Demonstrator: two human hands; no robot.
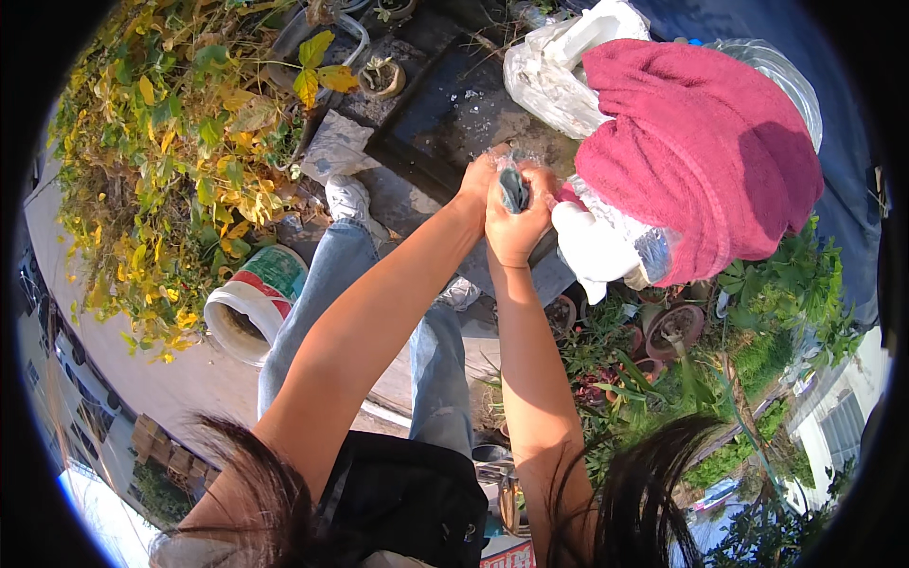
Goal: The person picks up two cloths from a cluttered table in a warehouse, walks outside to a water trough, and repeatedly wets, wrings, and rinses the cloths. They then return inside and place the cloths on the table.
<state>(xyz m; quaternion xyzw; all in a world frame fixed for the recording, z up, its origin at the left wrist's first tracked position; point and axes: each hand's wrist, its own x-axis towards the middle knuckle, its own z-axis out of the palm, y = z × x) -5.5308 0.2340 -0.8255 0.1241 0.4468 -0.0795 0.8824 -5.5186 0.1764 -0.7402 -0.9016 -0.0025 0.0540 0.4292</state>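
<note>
Both my hands meet in front of me on a small bundle of clear plastic and dark grey material [512,186]. My left hand [476,182] grips it from the left. My right hand [518,225] is wrapped around it from below. The bundle is mostly hidden inside my fingers. Just to its right lies a magenta towel [705,142] over a clear plastic-wrapped heap, with a white plastic piece [592,248] right beside my right hand.
A white bucket [248,303] stands at lower left by my jeans leg. Yellow-green leafy plants [175,142] fill the left. A dark slab [454,104] lies ahead, a white plastic bag [554,66] behind it. Clay pots [674,327] and green plants sit at lower right.
</note>
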